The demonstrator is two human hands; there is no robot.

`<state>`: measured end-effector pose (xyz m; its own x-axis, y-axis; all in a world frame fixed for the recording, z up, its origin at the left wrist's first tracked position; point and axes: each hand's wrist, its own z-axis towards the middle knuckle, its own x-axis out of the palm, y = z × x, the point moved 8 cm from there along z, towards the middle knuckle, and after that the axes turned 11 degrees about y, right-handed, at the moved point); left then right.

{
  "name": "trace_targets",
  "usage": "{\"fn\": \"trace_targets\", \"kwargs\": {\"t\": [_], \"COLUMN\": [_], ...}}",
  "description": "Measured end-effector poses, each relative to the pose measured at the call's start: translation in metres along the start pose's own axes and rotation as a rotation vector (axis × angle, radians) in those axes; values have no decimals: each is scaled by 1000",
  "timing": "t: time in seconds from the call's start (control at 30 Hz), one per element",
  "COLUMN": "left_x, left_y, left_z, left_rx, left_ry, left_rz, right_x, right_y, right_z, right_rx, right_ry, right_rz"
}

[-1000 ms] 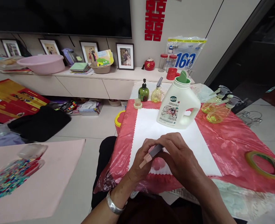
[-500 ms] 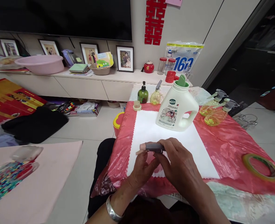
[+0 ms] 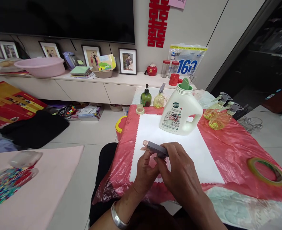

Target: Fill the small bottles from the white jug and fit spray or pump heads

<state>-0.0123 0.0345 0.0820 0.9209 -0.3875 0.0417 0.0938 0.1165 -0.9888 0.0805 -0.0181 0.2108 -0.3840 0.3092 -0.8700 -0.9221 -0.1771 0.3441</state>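
Observation:
Both hands are closed on a spray bottle with a grey trigger head (image 3: 157, 149) and a pinkish nozzle pointing left. Below the head, its pinkish see-through body shows only partly between my hands. My left hand (image 3: 144, 174) wraps the lower bottle, a silver bangle on its wrist. My right hand (image 3: 182, 166) grips around the neck and back of the head, thumb and fingers at the collar. Just beyond them a white detergent jug (image 3: 180, 110), its green spout uncovered, stands upright on a white scalloped-edge sheet (image 3: 148, 131). A pale cap (image 3: 140, 109) sits at the sheet's far left corner.
Red plastic (image 3: 124, 159) covers the table. A green pump bottle (image 3: 146, 96) and a yellowish spray bottle (image 3: 159, 98) stand at the back. Two more spray bottles (image 3: 218, 119) are at right, near a tape roll (image 3: 266, 172). Beads (image 3: 2, 185) lie on a pink surface at left.
The spray head has tilted, its nozzle end now higher and its back end lower in my right hand. Both hands keep their hold, and the jug stays in place.

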Motion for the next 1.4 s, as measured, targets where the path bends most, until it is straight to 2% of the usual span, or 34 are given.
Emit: {"fn": "trace_targets", "kwargs": {"t": [0.17,0.37,0.47,0.7,0.87,1.0,1.1,1.17,1.27,1.4], "left_x": [6,3,4,1,4,6,9,8,5,5], "left_y": [-14,-17,-17,-28,-29,-22,-21,-24,-31,-35], "left_z": [-1,-3,-3,-2,-2,-4,-3,-3,-3,-4], "left_rx": [56,59,112,254,174,92,114,172,250,277], "left_ry": [10,-125,-99,-53,-87,-138,-69,-37,-38,-48], "left_rz": [2,-61,-70,-3,4,-176,-262,-225,-98,-20], "right_x": [3,8,10,14,12,19,22,24,30,33], "right_y": [2,3,2,-1,-7,-10,-12,-14,-16,-21], "right_z": [-1,0,-2,-8,-10,-9,-12,-14,-16,-18], "right_rx": [13,84,116,84,140,175,190,202,196,206], "right_ry": [-20,-85,-100,-44,-93,-135,-203,-213,-152,-113], "right_rz": [-55,-90,-88,152,92,105,134,184,291,432]}}
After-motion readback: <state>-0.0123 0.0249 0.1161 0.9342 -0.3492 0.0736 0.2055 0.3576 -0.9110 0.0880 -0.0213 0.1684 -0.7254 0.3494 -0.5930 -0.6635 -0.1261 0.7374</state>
